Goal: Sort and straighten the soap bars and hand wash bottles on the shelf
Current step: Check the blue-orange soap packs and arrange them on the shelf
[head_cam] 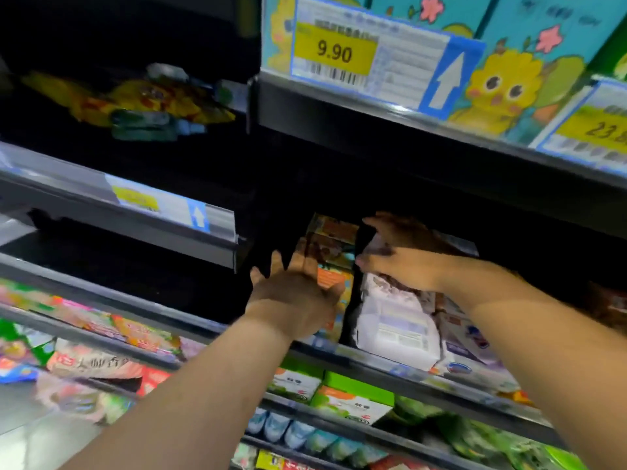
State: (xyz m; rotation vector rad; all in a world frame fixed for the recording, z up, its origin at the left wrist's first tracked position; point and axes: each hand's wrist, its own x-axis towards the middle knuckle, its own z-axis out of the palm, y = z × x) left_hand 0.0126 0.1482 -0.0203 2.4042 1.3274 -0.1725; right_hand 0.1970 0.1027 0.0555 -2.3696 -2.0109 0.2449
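Side by side
Stacked boxes (330,252) stand just left of the wrapped pack (393,320) on the shelf (373,359); a price tag (336,50) hangs well above them.

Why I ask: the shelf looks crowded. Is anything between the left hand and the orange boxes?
Nothing visible does. The left hand lies open against the orange boxes; the white pack sits beside them, under the right hand.
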